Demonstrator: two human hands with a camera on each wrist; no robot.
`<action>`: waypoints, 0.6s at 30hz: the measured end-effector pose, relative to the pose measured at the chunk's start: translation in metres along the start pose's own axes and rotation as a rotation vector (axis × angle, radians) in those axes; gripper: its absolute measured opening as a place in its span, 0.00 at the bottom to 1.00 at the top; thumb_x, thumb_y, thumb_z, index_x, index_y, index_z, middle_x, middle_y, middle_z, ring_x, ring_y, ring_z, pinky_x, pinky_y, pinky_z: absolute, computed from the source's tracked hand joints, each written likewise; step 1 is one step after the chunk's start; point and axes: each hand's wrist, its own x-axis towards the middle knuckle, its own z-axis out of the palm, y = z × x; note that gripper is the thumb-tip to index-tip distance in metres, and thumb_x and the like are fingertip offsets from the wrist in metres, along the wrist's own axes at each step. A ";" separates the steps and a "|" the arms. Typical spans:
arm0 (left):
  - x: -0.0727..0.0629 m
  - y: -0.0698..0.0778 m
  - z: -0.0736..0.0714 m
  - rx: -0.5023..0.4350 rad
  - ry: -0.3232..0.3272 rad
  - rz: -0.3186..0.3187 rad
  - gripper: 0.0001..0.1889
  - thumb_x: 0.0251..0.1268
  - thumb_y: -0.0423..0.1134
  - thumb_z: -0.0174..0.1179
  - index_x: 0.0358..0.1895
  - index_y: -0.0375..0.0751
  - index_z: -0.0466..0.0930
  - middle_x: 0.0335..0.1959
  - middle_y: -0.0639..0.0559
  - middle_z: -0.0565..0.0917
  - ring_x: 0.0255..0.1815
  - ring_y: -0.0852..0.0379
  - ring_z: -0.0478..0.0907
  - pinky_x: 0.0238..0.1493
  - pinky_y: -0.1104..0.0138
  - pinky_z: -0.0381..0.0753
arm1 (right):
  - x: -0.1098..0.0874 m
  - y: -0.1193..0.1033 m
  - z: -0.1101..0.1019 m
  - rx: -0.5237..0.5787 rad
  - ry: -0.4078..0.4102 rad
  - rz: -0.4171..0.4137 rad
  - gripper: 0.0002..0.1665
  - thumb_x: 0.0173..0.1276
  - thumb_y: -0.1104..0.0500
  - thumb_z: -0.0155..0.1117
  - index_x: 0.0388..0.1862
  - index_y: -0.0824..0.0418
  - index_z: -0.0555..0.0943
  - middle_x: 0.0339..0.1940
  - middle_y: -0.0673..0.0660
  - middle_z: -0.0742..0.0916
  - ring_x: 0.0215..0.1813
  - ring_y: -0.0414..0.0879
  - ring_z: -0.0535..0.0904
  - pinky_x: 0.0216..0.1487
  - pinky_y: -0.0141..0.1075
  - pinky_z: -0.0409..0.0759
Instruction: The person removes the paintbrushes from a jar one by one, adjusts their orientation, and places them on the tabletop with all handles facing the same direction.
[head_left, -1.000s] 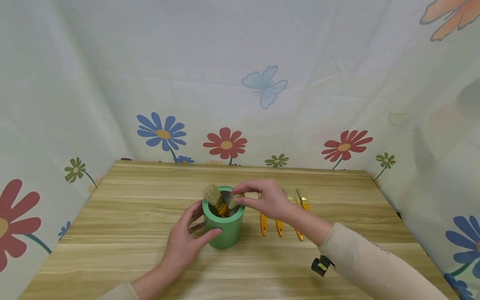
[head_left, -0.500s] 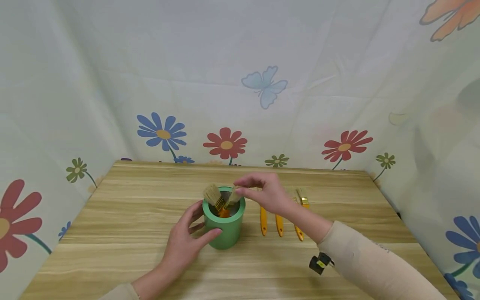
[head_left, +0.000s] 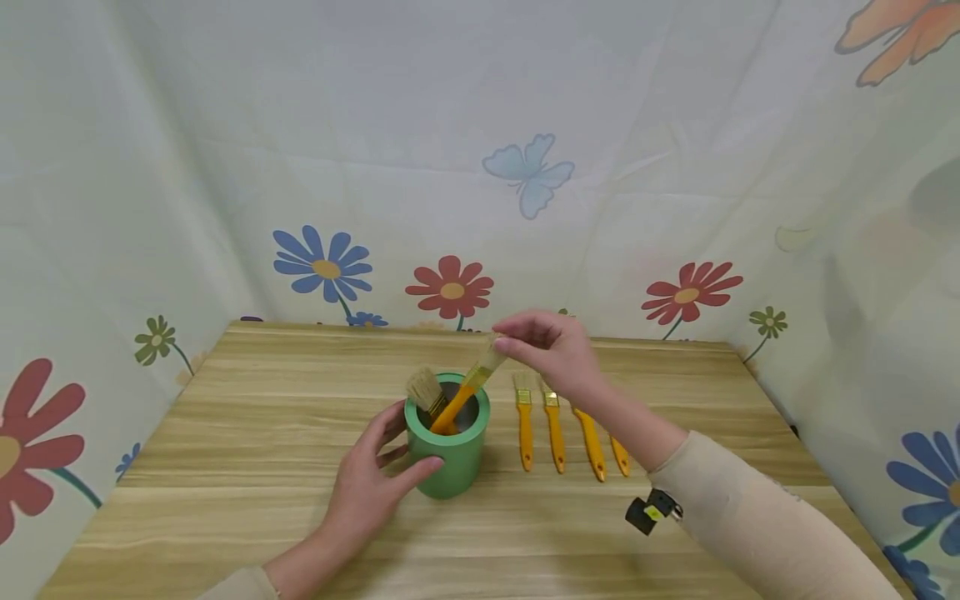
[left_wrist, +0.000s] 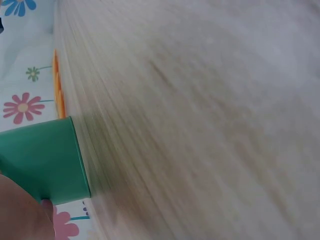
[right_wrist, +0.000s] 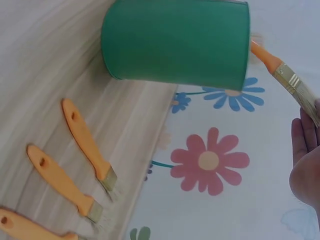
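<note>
A green cylindrical cup [head_left: 459, 468] stands upright on the table. My left hand [head_left: 366, 477] holds it from the left, thumb on the front and fingers round the side. Above the rim, my right hand [head_left: 561, 354] pinches a paintbrush [head_left: 477, 379] by its bristle end. That brush slants, with its orange handle's lower part hidden inside the cup. A second paintbrush [head_left: 426, 388] leans bristles-up against the rim's left side. In the right wrist view, the held brush [right_wrist: 288, 77] sticks out of the cup [right_wrist: 175, 42] toward the fingers. The left wrist view shows only part of my left hand [left_wrist: 22, 215].
Several orange-handled paintbrushes [head_left: 526, 427] lie in a row on the wood-grain table [head_left: 300, 392], right of the cup and partly under my right forearm. A flower-printed cloth [head_left: 390, 192] hangs behind and at both sides.
My right hand has risen and moved to the right, drawing the pinched paintbrush partly up so its ferrule and orange handle show. My left hand and the cup have stayed in place.
</note>
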 end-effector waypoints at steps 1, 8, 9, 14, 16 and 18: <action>0.000 0.000 0.000 0.000 0.000 0.001 0.45 0.58 0.47 0.83 0.78 0.54 0.69 0.75 0.54 0.77 0.74 0.47 0.77 0.65 0.59 0.87 | 0.000 -0.001 -0.003 0.003 0.010 0.000 0.11 0.73 0.66 0.73 0.52 0.67 0.89 0.42 0.57 0.92 0.41 0.47 0.88 0.45 0.34 0.91; 0.000 -0.001 0.000 0.004 0.002 -0.003 0.45 0.57 0.46 0.83 0.78 0.53 0.69 0.75 0.54 0.77 0.74 0.47 0.77 0.64 0.60 0.87 | 0.001 -0.012 -0.021 0.007 0.059 0.014 0.13 0.74 0.64 0.74 0.54 0.67 0.89 0.43 0.52 0.93 0.43 0.49 0.88 0.47 0.33 0.90; 0.000 -0.001 0.000 0.005 0.003 -0.004 0.45 0.57 0.46 0.83 0.78 0.53 0.69 0.75 0.54 0.77 0.74 0.47 0.77 0.64 0.60 0.87 | 0.002 -0.014 -0.024 0.005 0.066 0.013 0.13 0.74 0.64 0.74 0.55 0.67 0.88 0.43 0.51 0.93 0.43 0.48 0.88 0.48 0.33 0.91; 0.000 -0.001 0.000 0.002 0.005 -0.002 0.45 0.57 0.46 0.83 0.78 0.53 0.70 0.74 0.54 0.77 0.73 0.47 0.77 0.64 0.61 0.87 | 0.003 -0.016 -0.039 0.000 0.104 0.020 0.15 0.74 0.63 0.74 0.56 0.68 0.87 0.41 0.47 0.93 0.43 0.45 0.88 0.50 0.34 0.90; 0.000 -0.001 0.001 0.001 0.007 0.002 0.45 0.57 0.46 0.83 0.78 0.54 0.70 0.74 0.54 0.77 0.73 0.47 0.77 0.64 0.61 0.87 | 0.004 -0.017 -0.046 -0.002 0.119 0.023 0.16 0.75 0.62 0.74 0.56 0.69 0.87 0.41 0.46 0.92 0.44 0.44 0.87 0.50 0.33 0.90; 0.000 -0.002 0.001 0.000 0.008 0.005 0.45 0.57 0.46 0.83 0.77 0.54 0.70 0.74 0.54 0.78 0.73 0.47 0.77 0.64 0.61 0.87 | 0.004 -0.017 -0.052 0.004 0.132 0.023 0.17 0.75 0.61 0.73 0.57 0.71 0.86 0.42 0.46 0.92 0.44 0.44 0.87 0.52 0.32 0.90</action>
